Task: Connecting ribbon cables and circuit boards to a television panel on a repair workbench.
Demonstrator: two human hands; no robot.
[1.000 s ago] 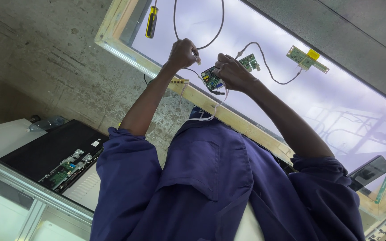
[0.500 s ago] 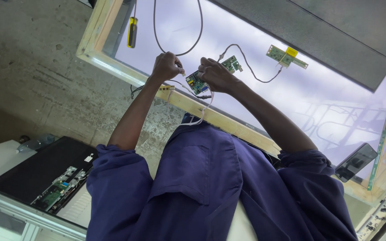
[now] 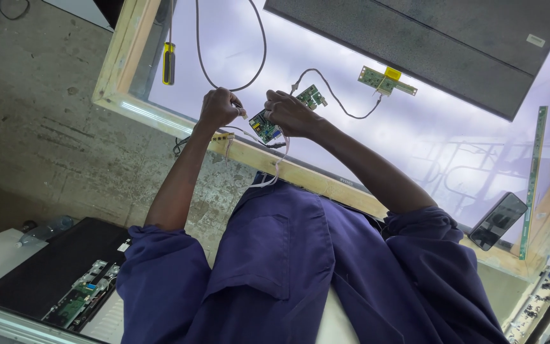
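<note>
My left hand [image 3: 219,107] is closed on the end of a thin white cable [image 3: 274,172] that hangs down over the wooden frame. My right hand [image 3: 293,113] grips a small green circuit board [image 3: 263,127] just beside it. The two hands are close together above the edge of a lit white panel [image 3: 326,57]. A second small green board [image 3: 313,97] lies right behind my right hand. A dark wire joins it to a narrow strip board with yellow tape [image 3: 386,79]. A black cable [image 3: 259,51] loops away from my left hand.
A wooden frame [image 3: 326,181] borders the lit panel. A yellow-handled screwdriver [image 3: 169,62] lies at its left end. A dark screen panel [image 3: 428,38] lies at the back, with a phone [image 3: 498,220] and a long green strip [image 3: 531,178] at the right. A black set with exposed boards [image 3: 74,301] sits at lower left.
Both hands stay on the cable and the small board. The view has swung, so the hands and the frame now sit lower and further left in the picture.
</note>
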